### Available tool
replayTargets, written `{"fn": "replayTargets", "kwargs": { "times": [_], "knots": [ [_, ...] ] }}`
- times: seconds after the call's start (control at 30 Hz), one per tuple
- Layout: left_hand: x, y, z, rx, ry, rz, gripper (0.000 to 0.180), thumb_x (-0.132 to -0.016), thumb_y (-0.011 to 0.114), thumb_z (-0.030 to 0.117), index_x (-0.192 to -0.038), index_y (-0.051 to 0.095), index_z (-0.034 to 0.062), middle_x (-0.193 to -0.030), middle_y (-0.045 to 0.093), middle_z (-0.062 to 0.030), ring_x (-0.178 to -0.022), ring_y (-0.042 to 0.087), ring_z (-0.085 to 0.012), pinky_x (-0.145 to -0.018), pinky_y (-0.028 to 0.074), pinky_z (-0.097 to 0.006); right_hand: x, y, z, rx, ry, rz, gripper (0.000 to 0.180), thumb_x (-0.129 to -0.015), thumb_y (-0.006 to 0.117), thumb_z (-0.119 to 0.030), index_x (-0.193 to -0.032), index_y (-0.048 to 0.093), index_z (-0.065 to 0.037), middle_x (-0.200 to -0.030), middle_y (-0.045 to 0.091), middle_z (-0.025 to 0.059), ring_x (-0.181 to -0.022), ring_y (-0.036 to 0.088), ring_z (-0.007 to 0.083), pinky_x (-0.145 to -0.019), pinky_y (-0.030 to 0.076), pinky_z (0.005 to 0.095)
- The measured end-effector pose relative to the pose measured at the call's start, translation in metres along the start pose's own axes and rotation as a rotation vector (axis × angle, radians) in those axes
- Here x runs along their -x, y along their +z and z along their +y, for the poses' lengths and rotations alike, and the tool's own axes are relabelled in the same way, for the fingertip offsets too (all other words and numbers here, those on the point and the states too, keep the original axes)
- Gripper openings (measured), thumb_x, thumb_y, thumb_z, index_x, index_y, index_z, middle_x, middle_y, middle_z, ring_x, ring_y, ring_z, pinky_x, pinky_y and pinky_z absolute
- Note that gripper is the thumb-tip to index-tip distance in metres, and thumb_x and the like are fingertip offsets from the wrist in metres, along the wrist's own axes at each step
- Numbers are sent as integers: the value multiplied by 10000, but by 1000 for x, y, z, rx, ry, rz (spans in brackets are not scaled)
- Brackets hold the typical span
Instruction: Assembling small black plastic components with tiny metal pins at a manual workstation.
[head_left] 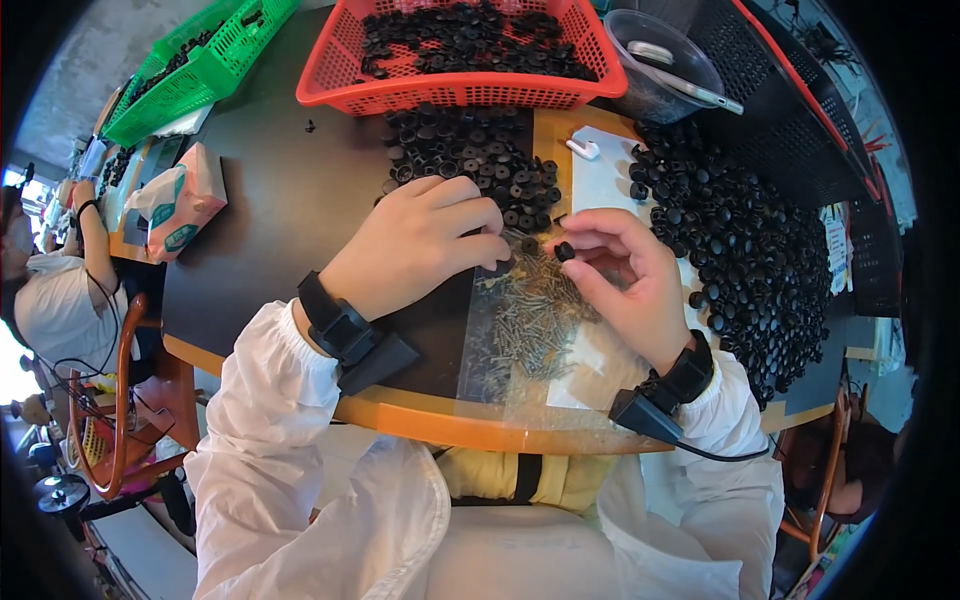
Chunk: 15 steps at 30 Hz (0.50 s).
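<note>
My right hand point(625, 275) pinches a small round black plastic cap point(565, 251) between thumb and fingertips, above the screws. Another small dark piece point(559, 220) shows at its upper fingertips. My left hand point(430, 228) is closed, its thumb and fingertips together at the near edge of a pile of black ring-shaped parts point(470, 150); what they hold, if anything, is hidden. Below and between both hands lies a heap of small metal screws point(535, 315) on a clear sheet. To the right of my right hand spreads a large heap of black round caps point(745, 255).
A red basket point(450, 97) of black parts stands at the far side, a clear tub point(660, 95) beside it. Black crates point(770, 110) border the right. At left are a tissue pack point(185, 205), a green basket point(190, 85) and another person point(70, 290). Cables hang from both wrist straps.
</note>
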<state>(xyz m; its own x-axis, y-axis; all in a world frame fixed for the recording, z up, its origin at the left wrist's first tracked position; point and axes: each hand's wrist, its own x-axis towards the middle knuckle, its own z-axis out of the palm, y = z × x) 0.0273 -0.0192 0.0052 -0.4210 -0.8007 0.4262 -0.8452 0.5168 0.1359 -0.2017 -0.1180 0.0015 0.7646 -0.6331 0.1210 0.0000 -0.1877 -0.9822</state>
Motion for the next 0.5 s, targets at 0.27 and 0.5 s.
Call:
{"fn": "replayTargets", "kwargs": {
  "times": [0.27, 0.5],
  "knots": [
    [-5, 8, 2, 139, -89, 53, 126, -787, 641, 132, -909, 612, 123, -933, 593, 8, -880, 578, -198, -733, 484, -329, 0, 3, 1, -191, 56, 4, 224, -864, 625, 26, -1084, 629, -19, -1032, 663, 47, -917, 632, 105, -803, 520, 245],
    [-2, -11, -2, -26, -11, 41, 184, -690, 665, 108, -870, 669, 143, -910, 592, 2, -875, 581, -213, -728, 487, -338, 0, -1, 3, 61, -68, 18, 212, -853, 658, -14, -1063, 635, -37, -962, 618, 33, -853, 601, 105, -743, 510, 241]
  ]
}}
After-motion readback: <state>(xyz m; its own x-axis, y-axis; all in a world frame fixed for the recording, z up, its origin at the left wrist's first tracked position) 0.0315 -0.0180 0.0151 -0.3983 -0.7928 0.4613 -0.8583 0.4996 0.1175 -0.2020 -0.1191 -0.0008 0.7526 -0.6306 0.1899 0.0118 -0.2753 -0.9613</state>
